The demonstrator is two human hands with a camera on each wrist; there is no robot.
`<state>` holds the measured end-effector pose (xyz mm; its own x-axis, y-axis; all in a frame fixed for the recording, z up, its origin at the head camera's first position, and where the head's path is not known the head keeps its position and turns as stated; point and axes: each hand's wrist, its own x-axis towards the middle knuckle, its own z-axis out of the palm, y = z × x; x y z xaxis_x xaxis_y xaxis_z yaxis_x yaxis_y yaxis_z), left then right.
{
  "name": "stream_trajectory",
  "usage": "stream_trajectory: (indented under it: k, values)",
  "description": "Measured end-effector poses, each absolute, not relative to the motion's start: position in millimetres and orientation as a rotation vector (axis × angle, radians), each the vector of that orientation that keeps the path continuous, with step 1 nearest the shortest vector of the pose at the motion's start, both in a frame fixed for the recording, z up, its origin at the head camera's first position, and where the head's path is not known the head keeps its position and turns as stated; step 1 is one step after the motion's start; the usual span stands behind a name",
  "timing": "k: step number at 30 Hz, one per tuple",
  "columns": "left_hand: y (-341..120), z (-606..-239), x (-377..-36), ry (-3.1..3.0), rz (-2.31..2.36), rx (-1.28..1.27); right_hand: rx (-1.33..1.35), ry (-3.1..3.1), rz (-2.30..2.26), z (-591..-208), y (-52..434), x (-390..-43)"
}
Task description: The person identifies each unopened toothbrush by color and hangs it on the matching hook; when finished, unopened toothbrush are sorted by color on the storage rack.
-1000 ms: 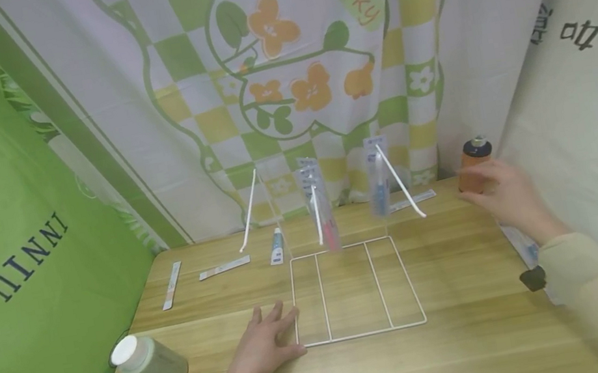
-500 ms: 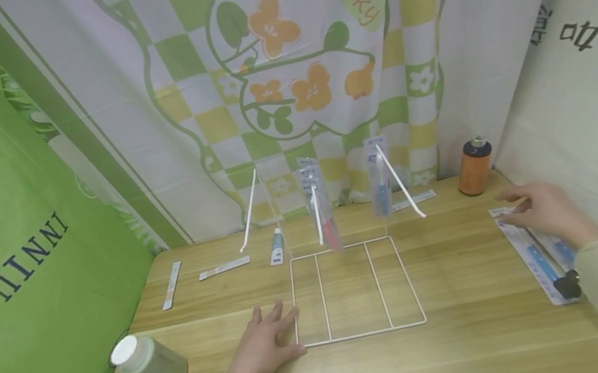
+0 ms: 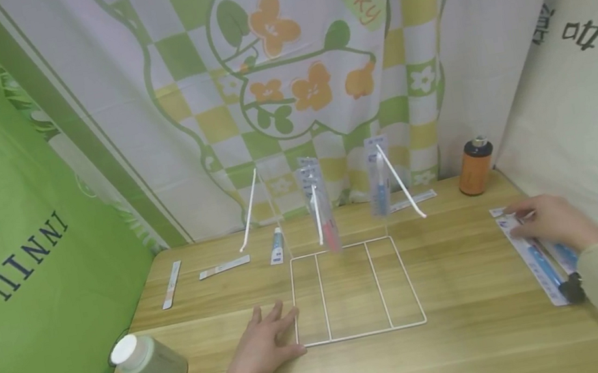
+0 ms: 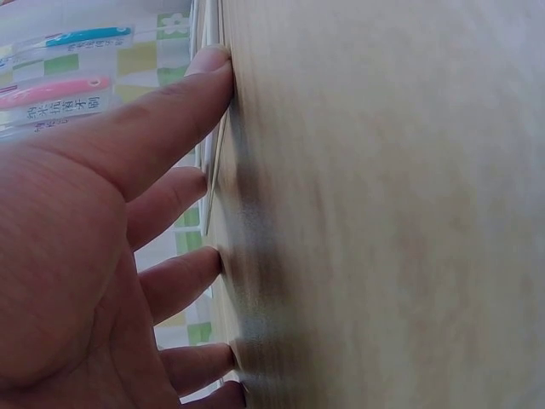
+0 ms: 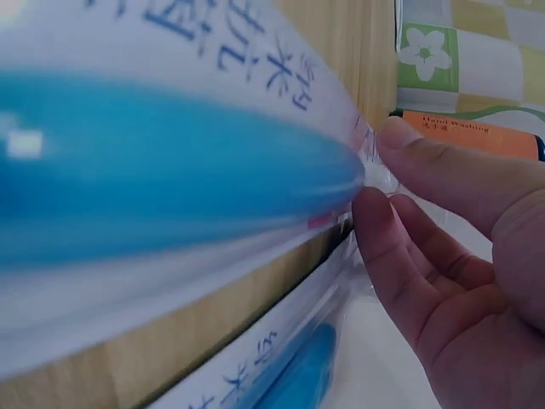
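At the table's right side, my right hand (image 3: pixel 554 221) pinches the upper end of a packaged blue toothbrush (image 3: pixel 538 258). In the right wrist view its thumb and forefinger lie on either side of the clear pack's edge. A second packaged blue toothbrush (image 5: pixel 298 371) lies beside it, partly hidden by the hand in the head view. My left hand (image 3: pixel 261 348) rests with spread fingers on the table, its fingertips touching the left edge of the white wire rack (image 3: pixel 360 336). Packs with a pink toothbrush (image 3: pixel 331 234) and a blue toothbrush (image 3: pixel 380 192) hang on the rack's hooks.
An orange bottle (image 3: pixel 475 167) with a dark top stands at the back right. A pale green jar (image 3: pixel 157 365) with a white lid is at left. A toothpaste tube (image 3: pixel 277 247) and several slim sachets (image 3: pixel 225 267) lie near the back. Curtains border the table.
My right hand has moved from beside the orange bottle toward the front right, onto the packaged toothbrush, and its fingers have closed on the pack's end. The left hand has stayed at the rack.
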<state>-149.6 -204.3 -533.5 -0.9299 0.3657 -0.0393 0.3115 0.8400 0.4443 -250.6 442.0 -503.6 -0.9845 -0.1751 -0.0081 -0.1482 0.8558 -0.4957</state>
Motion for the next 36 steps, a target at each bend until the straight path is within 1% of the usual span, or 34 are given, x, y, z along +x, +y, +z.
stream_trajectory:
  k: [11, 36]
  values:
    - [-203.9, -531.5, -148.9, 2.889, 0.68, 0.529, -0.233, 2.99, -0.693, -503.1, 438.0, -253.4]
    - [-204.1, -533.6, -149.9, 2.893, 0.66, 0.514, -0.233, 2.97, -0.73, -501.6, 431.9, -255.0]
